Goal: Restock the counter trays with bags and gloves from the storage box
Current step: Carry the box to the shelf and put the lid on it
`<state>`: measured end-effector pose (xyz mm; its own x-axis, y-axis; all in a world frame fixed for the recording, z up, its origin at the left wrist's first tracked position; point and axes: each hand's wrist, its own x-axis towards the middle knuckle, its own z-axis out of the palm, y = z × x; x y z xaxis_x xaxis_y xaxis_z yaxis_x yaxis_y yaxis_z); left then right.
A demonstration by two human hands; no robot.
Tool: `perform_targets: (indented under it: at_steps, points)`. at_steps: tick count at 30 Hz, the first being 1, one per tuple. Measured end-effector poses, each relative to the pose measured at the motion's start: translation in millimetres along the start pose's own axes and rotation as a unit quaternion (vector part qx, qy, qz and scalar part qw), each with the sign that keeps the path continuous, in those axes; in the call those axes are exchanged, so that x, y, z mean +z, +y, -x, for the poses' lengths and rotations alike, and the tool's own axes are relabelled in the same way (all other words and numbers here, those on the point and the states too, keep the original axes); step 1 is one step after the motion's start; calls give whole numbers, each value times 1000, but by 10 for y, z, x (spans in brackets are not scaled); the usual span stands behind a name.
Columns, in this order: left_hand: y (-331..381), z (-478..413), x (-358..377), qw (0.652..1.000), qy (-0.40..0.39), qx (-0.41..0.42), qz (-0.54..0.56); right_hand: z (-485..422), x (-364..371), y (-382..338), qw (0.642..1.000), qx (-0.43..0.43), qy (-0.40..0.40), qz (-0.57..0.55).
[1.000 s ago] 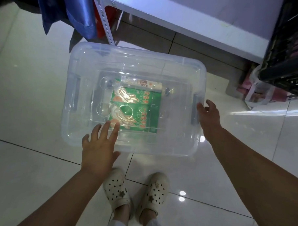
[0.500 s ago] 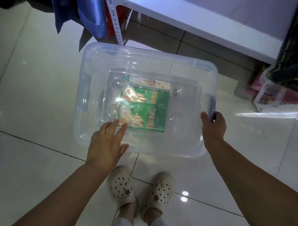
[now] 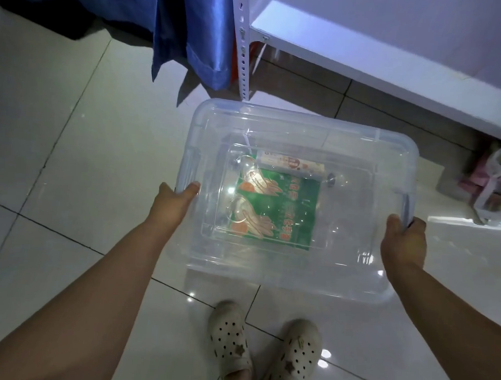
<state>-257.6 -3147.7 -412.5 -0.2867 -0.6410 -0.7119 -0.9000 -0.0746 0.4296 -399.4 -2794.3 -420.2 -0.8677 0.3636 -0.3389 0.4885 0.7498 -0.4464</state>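
A clear plastic storage box (image 3: 355,269) with its lid on sits in front of my feet on the tiled floor. Through the lid I see a green pack of gloves (image 3: 283,208) lying flat and a pale, narrow packet (image 3: 290,164) just behind it. My left hand (image 3: 175,203) grips the box's left side handle, thumb over the rim. My right hand (image 3: 403,242) is closed around the right side handle. Whether the box touches the floor I cannot tell.
A white shelf board (image 3: 392,61) on a perforated metal post (image 3: 244,46) stands behind the box. Blue cloth (image 3: 193,29) hangs at the upper left. A plastic bag with pink contents (image 3: 493,183) lies under the shelf at the right. Open floor tiles lie to the left.
My left hand left the lid's front and took the left handle. My right hand stays on the right handle. The view shifted, so the box sits further right in it.
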Motion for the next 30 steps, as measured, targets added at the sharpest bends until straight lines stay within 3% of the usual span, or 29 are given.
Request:
perform_targets:
  at_steps: [2, 6, 10, 15, 21, 30]
  points:
    - [-43, -60, -24, 999, -7, -1, 39, -27, -9, 3, 1000, 3, -5, -4]
    - [-63, -88, -76, 993, 51, 106, -11, -107, -70, -36, 995, 38, -64, -68]
    - [-16, 8, -54, 990, 73, 116, -18, -75, -214, -80, 986, 52, -119, -106]
    - [214, 368, -165, 989, 73, 121, -34, 100, -746, -162, 979, 69, -133, -139]
    - [1047, 1105, -379, 978, 86, 187, -3, 301, -1755, -389, 961, 108, -153, -205]
    - [2675, 2033, -729, 930, 114, 328, -122, 439, -3026, -532, 889, 195, -232, -342]
